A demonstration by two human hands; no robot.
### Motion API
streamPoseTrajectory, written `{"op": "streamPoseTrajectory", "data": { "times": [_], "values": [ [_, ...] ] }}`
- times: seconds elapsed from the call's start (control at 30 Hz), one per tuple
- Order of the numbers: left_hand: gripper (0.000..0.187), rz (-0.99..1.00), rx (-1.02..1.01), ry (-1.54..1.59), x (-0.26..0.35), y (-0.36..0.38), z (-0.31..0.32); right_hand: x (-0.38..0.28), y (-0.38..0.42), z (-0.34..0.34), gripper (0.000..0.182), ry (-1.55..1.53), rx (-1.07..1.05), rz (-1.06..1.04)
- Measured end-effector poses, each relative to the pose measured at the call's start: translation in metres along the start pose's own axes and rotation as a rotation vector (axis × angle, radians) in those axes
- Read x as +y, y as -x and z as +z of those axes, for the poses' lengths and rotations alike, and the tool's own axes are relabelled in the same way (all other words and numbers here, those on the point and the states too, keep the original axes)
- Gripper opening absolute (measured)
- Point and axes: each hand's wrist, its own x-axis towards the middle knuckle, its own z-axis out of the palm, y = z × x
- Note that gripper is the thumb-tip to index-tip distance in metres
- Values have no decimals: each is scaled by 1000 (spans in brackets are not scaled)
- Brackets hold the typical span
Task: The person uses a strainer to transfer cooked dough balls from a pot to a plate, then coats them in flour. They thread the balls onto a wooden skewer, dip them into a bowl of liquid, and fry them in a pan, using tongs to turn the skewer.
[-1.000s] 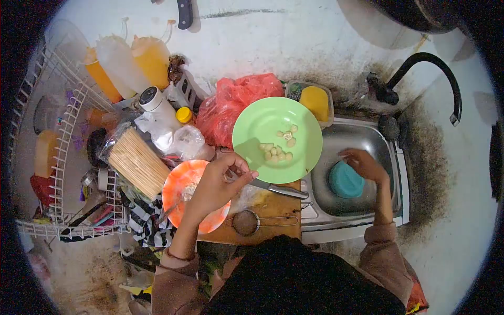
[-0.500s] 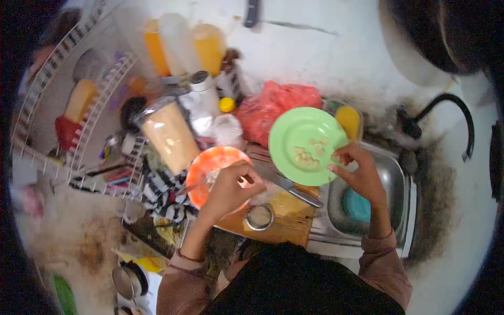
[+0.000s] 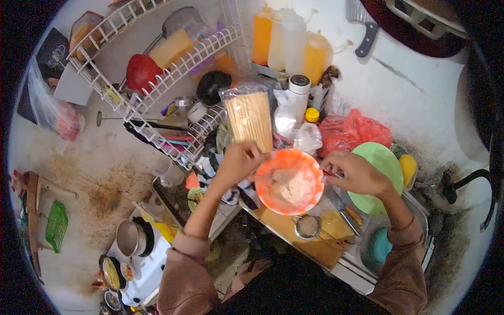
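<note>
An orange bowl [image 3: 268,202] with pale powder inside sits over the wooden board. My left hand [image 3: 237,165] is closed at the bowl's upper left rim, just below a pack of thin wooden sticks [image 3: 249,118]. At the right rim, the fingers of my right hand [image 3: 359,170] are pinched on the bowl's edge. That hand partly covers a green plate [image 3: 380,181], whose pieces of food are hidden. A small sieve [image 3: 307,227] and a knife [image 3: 350,220] lie on the cutting board [image 3: 325,249].
Behind the bowl are a red plastic bag [image 3: 352,131], a white bottle [image 3: 298,97] and orange bottles [image 3: 315,55]. The sink [image 3: 370,244] is at the right. A white dish rack [image 3: 181,79] stands upper left; pans [image 3: 128,237] stand on the stove at lower left.
The view has swung left, so things appear farther right. My right hand has left the green plate and come to the orange bowl. The bowl sits slightly farther right relative to the sieve.
</note>
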Motion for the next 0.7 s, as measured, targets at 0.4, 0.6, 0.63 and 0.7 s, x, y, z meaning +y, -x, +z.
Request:
{"op": "streamPoseTrajectory", "data": {
  "times": [0.4,0.6,0.63,0.7],
  "values": [
    [21,243,-280,-179,-146,-259,-89,-3,-165,64,26,220,150,-8],
    [20,91,-713,-183,-144,-274,-80,-1,-167,81,26,160,180,45],
    [20,132,-715,-184,-143,-273,-79,-1,-165,82,26,137,183,70],
    [20,202,-678,-229,-141,-272,-78,-1,-163,81,26,102,187,108]
  ]
}}
